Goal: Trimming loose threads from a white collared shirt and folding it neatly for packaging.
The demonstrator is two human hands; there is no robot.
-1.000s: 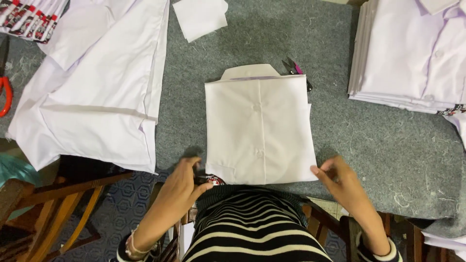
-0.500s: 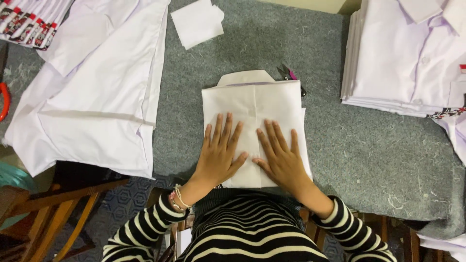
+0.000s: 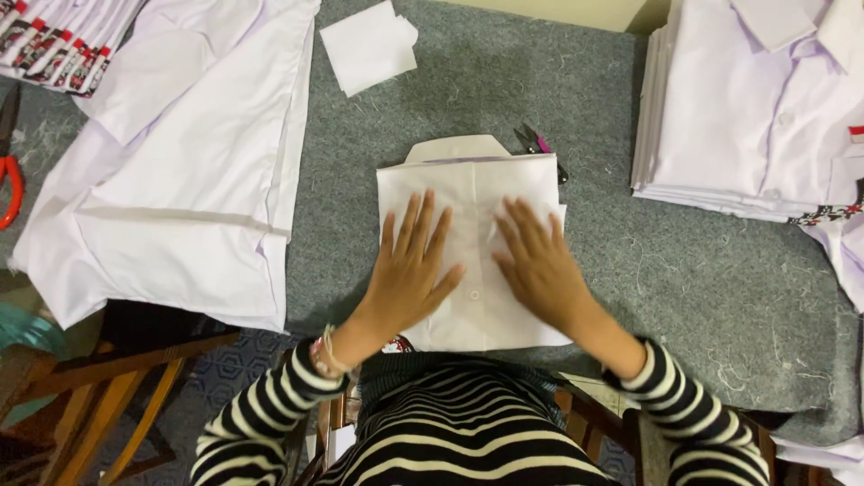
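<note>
Both the left hand (image 3: 409,270) and the right hand (image 3: 538,263) lie open, palms flat on the folded white shirt (image 3: 472,180) (collar at the far edge), apparently pressing its folds against the grey table (image 3: 684,279).

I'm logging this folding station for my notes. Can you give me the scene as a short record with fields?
Surface: grey felt-covered table
Left hand: flat, fingers spread, on the folded white shirt
Right hand: flat on the same shirt
Above the shirt: small black snips with pink handle
Right: stack of folded white shirts
Left: unfolded white shirts
Top: white paper square
Far left: red-handled tool
</note>
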